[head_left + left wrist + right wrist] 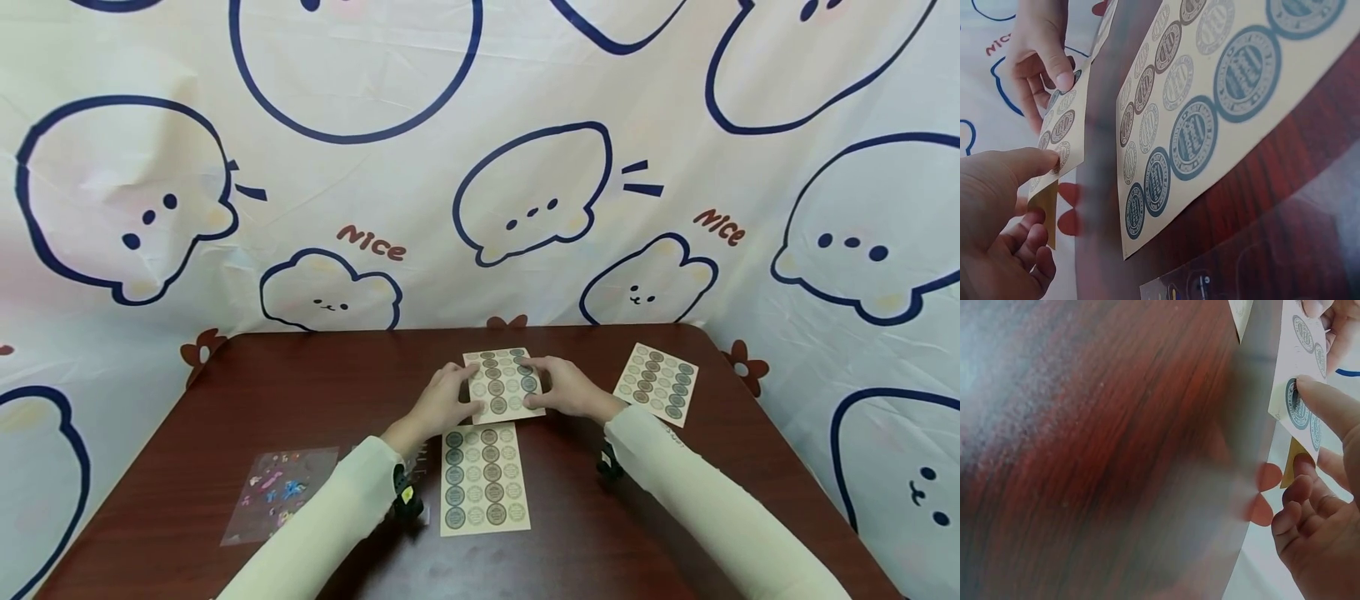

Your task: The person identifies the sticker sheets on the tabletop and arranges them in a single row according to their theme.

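Observation:
Both hands hold one cream sticker sheet [504, 385] with rows of round grey and brown seals, raised off the table near its far side. My left hand [444, 398] pinches its left edge, thumb on the printed face and fingers behind, as the left wrist view shows. On the opposite edge, my right hand [567, 388] pinches in the same way; its thumb [1325, 403] presses on a dark seal. A yellowish strip [1293, 464] of backing shows behind the sheet at the fingers. Just below, a second sticker sheet [485, 481] lies flat on the table.
A third sticker sheet [657, 383] lies at the table's right, beyond the right forearm. On the left rests a clear plastic sheet [279, 493] with small colourful pictures. Another clear piece shows partly under the left wrist. A printed cloth [420, 192] hangs behind the brown table [315, 375].

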Tool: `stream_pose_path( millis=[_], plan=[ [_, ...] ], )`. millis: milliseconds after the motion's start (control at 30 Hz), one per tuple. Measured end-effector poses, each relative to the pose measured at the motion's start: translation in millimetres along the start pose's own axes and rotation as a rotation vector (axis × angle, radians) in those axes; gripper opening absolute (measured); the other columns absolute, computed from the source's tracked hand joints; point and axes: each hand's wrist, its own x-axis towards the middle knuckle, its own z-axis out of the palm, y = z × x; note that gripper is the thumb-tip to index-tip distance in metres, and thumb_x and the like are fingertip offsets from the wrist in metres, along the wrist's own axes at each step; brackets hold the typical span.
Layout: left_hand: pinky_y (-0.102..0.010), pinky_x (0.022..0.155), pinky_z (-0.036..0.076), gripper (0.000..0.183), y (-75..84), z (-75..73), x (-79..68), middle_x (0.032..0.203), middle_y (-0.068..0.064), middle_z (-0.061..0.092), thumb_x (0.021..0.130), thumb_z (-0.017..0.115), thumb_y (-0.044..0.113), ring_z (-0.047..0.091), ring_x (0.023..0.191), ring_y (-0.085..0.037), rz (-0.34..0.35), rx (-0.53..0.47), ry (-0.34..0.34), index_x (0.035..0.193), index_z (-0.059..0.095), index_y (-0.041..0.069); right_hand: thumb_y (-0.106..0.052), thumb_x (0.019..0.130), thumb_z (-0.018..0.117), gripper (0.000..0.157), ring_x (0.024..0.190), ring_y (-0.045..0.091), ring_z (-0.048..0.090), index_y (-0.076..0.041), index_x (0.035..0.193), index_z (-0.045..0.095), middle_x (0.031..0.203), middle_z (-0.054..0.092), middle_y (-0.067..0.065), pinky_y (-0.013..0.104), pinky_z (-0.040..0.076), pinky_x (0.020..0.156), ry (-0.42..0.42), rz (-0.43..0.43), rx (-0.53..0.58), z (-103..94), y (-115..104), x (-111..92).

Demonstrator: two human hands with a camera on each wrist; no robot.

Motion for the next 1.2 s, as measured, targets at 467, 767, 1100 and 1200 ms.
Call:
stream_pose_path(
  millis=[467, 767, 1100, 1200],
  plan=[
    [-0.041, 0.089, 0.048, 0.068, 2.6, 2.6, -11.9, 0.131, -0.013, 0.055, 0.092, 0.075, 0.023, 0.052, 0.11, -0.024, 0.027, -0.013, 0.009, 0.152, 0.047, 0.011, -0.025, 0.086, 0.081, 0.072, 0.126, 0.026, 0.053, -0.014, 0.15, 0.05, 0.149, 0.053, 0.014, 0.048, 0.044, 0.107, 0.04, -0.059, 0.057, -2.6, -0.9, -14.5],
    [-0.038, 0.084, 0.045, 0.067, 4.6, 5.0, -16.5, 0.133, -0.014, 0.054, 0.092, 0.075, 0.023, 0.049, 0.106, -0.023, 0.041, -0.038, -0.002, 0.152, 0.046, 0.012, -0.026, 0.087, 0.081, 0.07, 0.123, 0.025, 0.053, -0.015, 0.149, 0.051, 0.146, 0.054, 0.014, 0.049, 0.044, 0.108, 0.043, -0.055, 0.059, -3.8, -0.5, -24.7],
    [-0.034, 0.077, 0.042, 0.066, 7.1, 4.6, -23.4, 0.129, -0.012, 0.055, 0.092, 0.075, 0.023, 0.046, 0.096, -0.019, 0.061, -0.028, -0.001, 0.151, 0.047, 0.011, -0.029, 0.087, 0.08, 0.07, 0.12, 0.024, 0.055, -0.014, 0.149, 0.051, 0.142, 0.057, 0.013, 0.049, 0.045, 0.106, 0.034, -0.08, 0.021, -4.7, -3.0, -34.8],
    [-0.034, 0.077, 0.043, 0.066, 8.4, 4.8, -25.2, 0.128, -0.012, 0.055, 0.092, 0.075, 0.023, 0.046, 0.096, -0.019, 0.06, -0.019, -0.002, 0.151, 0.048, 0.011, -0.029, 0.087, 0.08, 0.07, 0.124, 0.025, 0.055, -0.013, 0.149, 0.051, 0.142, 0.058, 0.013, 0.05, 0.045, 0.107, 0.033, -0.094, 0.016, -5.5, -2.8, -37.5]
  ],
)
